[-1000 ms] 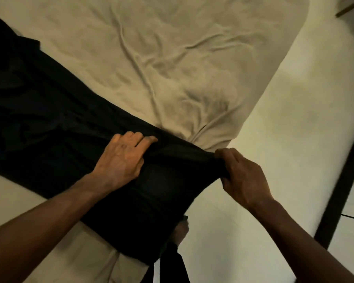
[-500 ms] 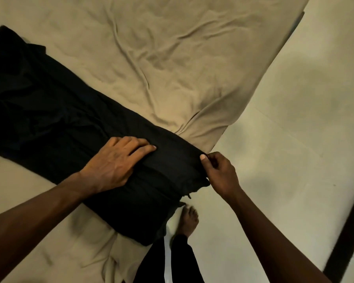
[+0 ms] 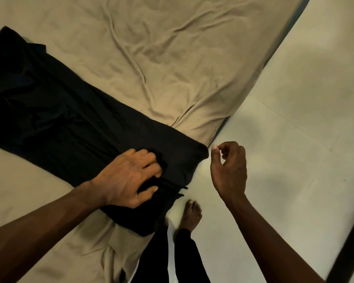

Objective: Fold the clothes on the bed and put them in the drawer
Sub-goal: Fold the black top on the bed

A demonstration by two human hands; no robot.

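Bare foot (image 3: pixel 190 215): on floor, just below-right of grip, toes toward grip.
Black trouser legs (image 3: pixel 184 256): directly below grip, running to bottom edge.
Pale tiled floor (image 3: pixel 294 160): right of grip; thin grout line (image 3: pixel 290 123) running diagonally.
Dark strip (image 3: pixel 352 246): far lower right, well apart from grip.

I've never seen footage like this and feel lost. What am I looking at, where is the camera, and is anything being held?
There is no machine here. These are a person's two bare hands, filmed by one wide camera worn on their head and looking down. A long black garment lies on a bed covered by a wrinkled beige sheet. The left hand presses on the garment near its end, fingers bent into the cloth; I cannot tell whether it pinches any. The right hand hovers beside the garment's corner, fingers loosely curled, holding nothing. Below, a bare foot stands on the pale floor.
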